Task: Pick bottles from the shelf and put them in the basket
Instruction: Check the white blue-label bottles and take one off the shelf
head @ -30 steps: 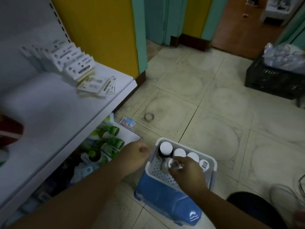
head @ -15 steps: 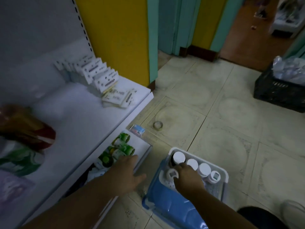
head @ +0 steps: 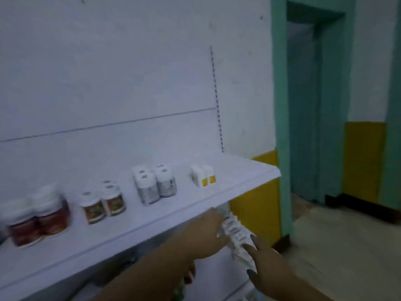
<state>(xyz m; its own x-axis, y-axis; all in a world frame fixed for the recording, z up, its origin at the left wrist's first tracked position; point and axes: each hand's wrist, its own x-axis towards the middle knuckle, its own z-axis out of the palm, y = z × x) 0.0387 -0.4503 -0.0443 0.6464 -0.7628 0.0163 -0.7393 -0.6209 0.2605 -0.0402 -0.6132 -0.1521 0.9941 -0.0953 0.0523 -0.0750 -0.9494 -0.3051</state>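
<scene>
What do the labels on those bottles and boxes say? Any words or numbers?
Nothing here can be read.
Red bottles: labels blurred.
Green bottles: labels blurred.
White bottles: print too small and blurred.
Yellow-marked boxes: no legible text.
Packets on the lower shelf: print blurred.

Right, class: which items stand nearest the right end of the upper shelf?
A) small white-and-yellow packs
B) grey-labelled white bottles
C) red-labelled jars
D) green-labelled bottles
A: the white-and-yellow packs stand last along the shelf, right of the grey-labelled bottles and the red-labelled jars.
</scene>
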